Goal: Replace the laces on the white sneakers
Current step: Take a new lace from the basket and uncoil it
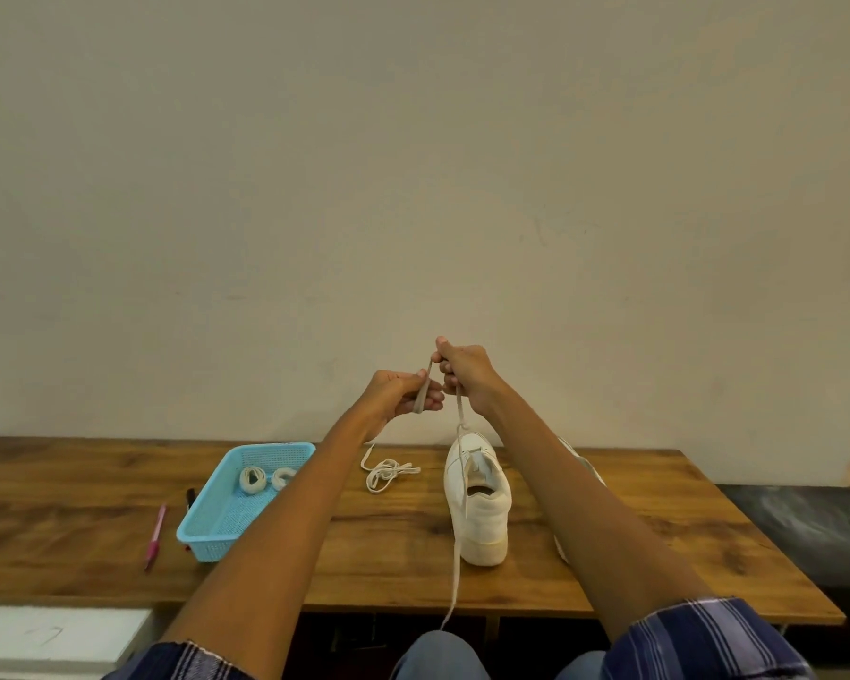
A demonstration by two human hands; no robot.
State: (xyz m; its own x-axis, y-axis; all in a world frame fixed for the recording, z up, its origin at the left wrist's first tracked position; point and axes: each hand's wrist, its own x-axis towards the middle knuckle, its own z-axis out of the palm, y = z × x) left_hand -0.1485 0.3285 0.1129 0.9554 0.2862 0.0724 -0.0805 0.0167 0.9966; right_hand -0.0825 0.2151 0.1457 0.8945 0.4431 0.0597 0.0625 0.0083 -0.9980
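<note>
While both arms reach out over the wooden table (413,576), the left hand (393,395) and the right hand (464,375) are raised well above it, close together in front of the plain wall (413,164). The left hand pinches a folded stretch of the lace (457,547) between thumb and curled fingers, and the right hand, a little higher and just beside it, grips the same lace with its fingers curled round it. From the right hand the lace drops to the front of the white sneaker (479,503), which stands upright near the middle of the table with its heel toward the near edge. Another length of that lace runs down along the sneaker's left side, passes over the near edge of the table and hangs down toward the person's knees. A second white sneaker (577,463) lies to the right, mostly hidden behind the right forearm. To the left of the standing sneaker, toward the far side, a loose lace (388,472) lies in a tangle on the wood. Farther left sits a blue plastic basket (217,532) holding two coiled lace bundles (252,479) at its far end. Just left of the basket lie a dark marker (190,498) and a pink pen (155,536). Plaid sleeves (698,635) are rolled up above the elbows.
</note>
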